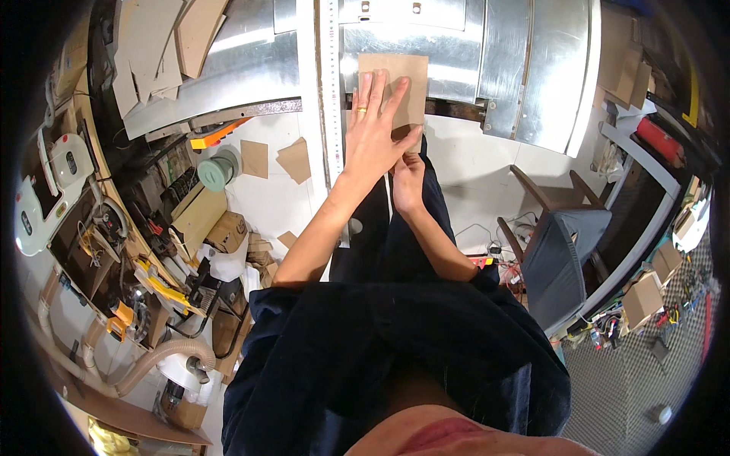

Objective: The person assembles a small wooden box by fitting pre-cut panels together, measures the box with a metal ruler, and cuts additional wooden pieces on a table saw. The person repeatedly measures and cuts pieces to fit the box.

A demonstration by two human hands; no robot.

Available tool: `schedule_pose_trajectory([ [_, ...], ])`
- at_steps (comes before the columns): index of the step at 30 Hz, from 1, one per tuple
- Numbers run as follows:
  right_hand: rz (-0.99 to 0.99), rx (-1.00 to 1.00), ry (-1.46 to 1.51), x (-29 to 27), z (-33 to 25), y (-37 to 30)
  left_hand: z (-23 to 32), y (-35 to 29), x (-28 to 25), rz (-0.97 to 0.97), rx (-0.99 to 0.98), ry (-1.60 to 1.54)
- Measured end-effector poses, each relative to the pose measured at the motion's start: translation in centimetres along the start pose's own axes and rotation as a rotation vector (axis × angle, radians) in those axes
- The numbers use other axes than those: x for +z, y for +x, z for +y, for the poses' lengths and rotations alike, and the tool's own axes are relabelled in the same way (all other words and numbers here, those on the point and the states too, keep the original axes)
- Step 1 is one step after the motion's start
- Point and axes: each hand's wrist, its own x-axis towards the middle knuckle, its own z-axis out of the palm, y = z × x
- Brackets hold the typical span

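A rectangular brown board [394, 64] lies on the shiny metal machine table [449, 57], its near end reaching past the table's front edge. My left hand [371, 144] rests flat on the board, fingers spread and pointing away from me, a ring on one of them. Below the left thumb, my right hand [408, 182] is closed at the board's near end; some of its fingertips are hidden. Just left of the board runs a long white rail with a measuring scale [333, 91], close beside my left hand.
Brown and pale board offcuts [148, 49] lie on the table's left part. A chair with a dark grey cover [559, 251] stands on the right. Shelves with tools, a green round container [215, 173] and a ribbed hose [163, 353] are on the left.
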Motion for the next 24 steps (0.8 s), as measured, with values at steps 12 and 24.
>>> schedule_pose_trajectory([
  [12,0.014,0.057,0.008,-0.7,0.9,0.1,-0.5,0.3,-0.1,0.02,-0.038,-0.048],
  [24,-0.016,0.054,0.053,-0.5,0.4,-0.4,-0.7,-0.1,0.2,0.012,-0.056,-0.084],
])
